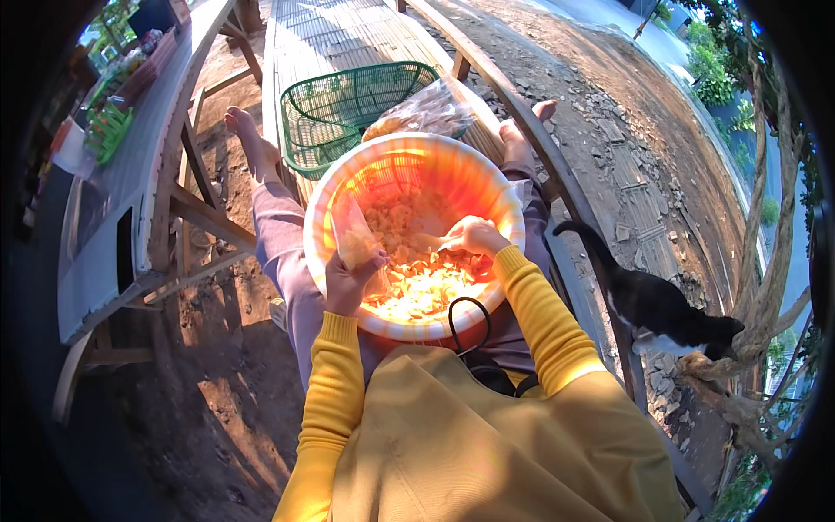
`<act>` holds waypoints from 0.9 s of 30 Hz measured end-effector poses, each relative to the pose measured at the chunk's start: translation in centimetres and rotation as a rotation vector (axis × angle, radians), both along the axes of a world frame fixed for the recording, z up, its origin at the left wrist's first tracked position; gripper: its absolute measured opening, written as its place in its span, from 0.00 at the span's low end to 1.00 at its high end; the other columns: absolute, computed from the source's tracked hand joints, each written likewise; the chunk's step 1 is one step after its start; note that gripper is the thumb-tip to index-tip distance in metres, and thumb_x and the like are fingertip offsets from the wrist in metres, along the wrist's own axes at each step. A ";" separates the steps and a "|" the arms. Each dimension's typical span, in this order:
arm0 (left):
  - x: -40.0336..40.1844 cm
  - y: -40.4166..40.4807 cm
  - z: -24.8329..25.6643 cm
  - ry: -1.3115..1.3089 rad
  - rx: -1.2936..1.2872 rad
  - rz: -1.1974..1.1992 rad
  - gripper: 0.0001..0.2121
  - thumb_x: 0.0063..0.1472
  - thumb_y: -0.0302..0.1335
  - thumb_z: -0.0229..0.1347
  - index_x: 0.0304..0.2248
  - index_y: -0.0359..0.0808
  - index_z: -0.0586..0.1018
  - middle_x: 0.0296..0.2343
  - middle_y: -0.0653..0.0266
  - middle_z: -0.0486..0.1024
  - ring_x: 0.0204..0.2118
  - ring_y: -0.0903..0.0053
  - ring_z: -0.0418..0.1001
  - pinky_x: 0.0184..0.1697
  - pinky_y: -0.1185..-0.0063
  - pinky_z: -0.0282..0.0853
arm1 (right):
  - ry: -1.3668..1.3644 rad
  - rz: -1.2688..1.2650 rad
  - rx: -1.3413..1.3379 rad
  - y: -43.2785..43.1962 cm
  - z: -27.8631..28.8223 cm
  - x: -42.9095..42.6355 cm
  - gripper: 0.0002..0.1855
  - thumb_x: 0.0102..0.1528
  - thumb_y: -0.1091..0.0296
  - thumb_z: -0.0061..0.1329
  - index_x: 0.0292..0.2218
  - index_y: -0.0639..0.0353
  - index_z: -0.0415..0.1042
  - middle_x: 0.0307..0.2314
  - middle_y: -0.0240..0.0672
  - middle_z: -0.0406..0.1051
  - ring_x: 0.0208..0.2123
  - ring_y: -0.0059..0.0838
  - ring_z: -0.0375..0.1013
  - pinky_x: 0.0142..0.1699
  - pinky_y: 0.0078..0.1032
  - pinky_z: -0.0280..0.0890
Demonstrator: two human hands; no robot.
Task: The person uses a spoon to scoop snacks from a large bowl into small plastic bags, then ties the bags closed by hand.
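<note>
A large round plastic basin (316,215) with orange and white stripes rests between my legs. Pale yellow chips or crisps (424,277) lie in it, brightly sunlit at the near side. My left hand (352,277) holds a clear plastic bag (348,218), partly filled with the same food, upright over the basin's left side. Over the right side, my right hand (475,236) grips a pale spoon or scoop (427,243), its end among the chips. Much of this tool is hidden, so its exact kind is unclear.
Beyond the basin, a green plastic basket (319,143) and a filled clear bag (424,114) sit on the bamboo bench (287,39). A wooden rail (509,91) runs along the right, where a black and white cat (659,307) stands. A table (147,189) stands left.
</note>
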State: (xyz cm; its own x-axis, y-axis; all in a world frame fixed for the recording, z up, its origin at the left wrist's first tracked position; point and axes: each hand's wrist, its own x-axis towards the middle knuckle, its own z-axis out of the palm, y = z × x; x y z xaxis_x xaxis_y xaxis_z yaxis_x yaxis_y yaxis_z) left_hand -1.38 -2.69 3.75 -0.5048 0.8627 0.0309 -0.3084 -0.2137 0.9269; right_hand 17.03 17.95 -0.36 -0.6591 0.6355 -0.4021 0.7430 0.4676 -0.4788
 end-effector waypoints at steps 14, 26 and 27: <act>-0.1 0.0 -1.2 0.071 -0.093 -0.076 0.13 0.46 0.20 0.60 0.34 0.33 0.73 0.27 0.70 0.73 0.29 0.85 0.71 0.33 0.84 0.68 | 0.523 -0.228 -0.277 -0.4 5.6 3.6 0.20 0.42 0.61 0.56 0.36 0.62 0.73 0.29 0.38 0.73 0.33 0.26 0.72 0.39 0.23 0.65; 0.3 -0.1 -0.3 0.131 -0.141 -0.217 0.19 0.45 0.21 0.62 0.38 0.33 0.71 0.29 0.72 0.72 0.30 0.87 0.68 0.34 0.84 0.66 | 0.773 -0.046 -0.239 -2.2 17.0 2.7 0.16 0.49 0.70 0.51 0.39 0.69 0.69 0.32 0.37 0.73 0.35 0.20 0.71 0.43 0.19 0.64; 0.3 -0.1 -0.3 0.131 -0.139 -0.216 0.19 0.45 0.21 0.62 0.38 0.33 0.71 0.29 0.72 0.72 0.30 0.87 0.68 0.34 0.84 0.66 | 0.773 -0.045 -0.237 -2.2 17.1 2.3 0.16 0.49 0.70 0.51 0.39 0.69 0.69 0.32 0.37 0.73 0.35 0.20 0.71 0.43 0.19 0.64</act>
State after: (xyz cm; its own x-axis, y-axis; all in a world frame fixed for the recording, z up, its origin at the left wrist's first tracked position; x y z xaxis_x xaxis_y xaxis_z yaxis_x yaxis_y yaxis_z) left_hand -1.07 -2.79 3.45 -0.3080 0.9504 -0.0428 -0.2088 -0.0237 0.9777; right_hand 19.37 15.71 16.76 -0.7815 0.6232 0.0293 0.1770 0.2665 -0.9474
